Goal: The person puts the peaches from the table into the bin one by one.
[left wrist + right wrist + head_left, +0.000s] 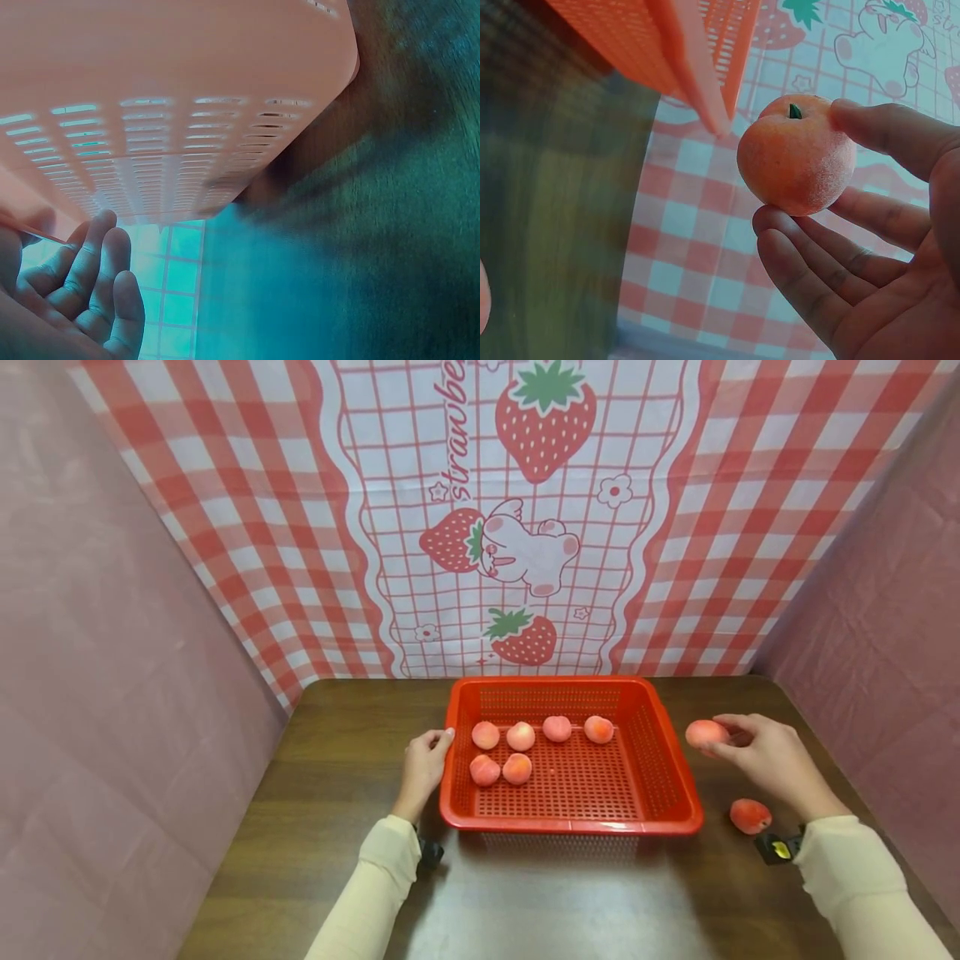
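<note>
A red perforated plastic basket (570, 827) stands on the table with several peaches inside, among them one peach (598, 729) at the right end of the back row. At its left rim, my left hand (426, 768) pinches the edge between thumb and fingers; the left wrist view shows the hand (82, 292) below the basket wall (165, 60). To the right of the basket, my right hand (772, 760) holds a peach (705, 733) off the table. In the right wrist view that peach (799, 157) has a small green stem and sits between thumb and fingertips.
Another peach (750, 817) lies on the brown wooden table (300, 860), right of the basket and near my right wrist. A checked strawberry cloth (487, 468) hangs behind the table. Pink cloths (112, 652) hang at both sides.
</note>
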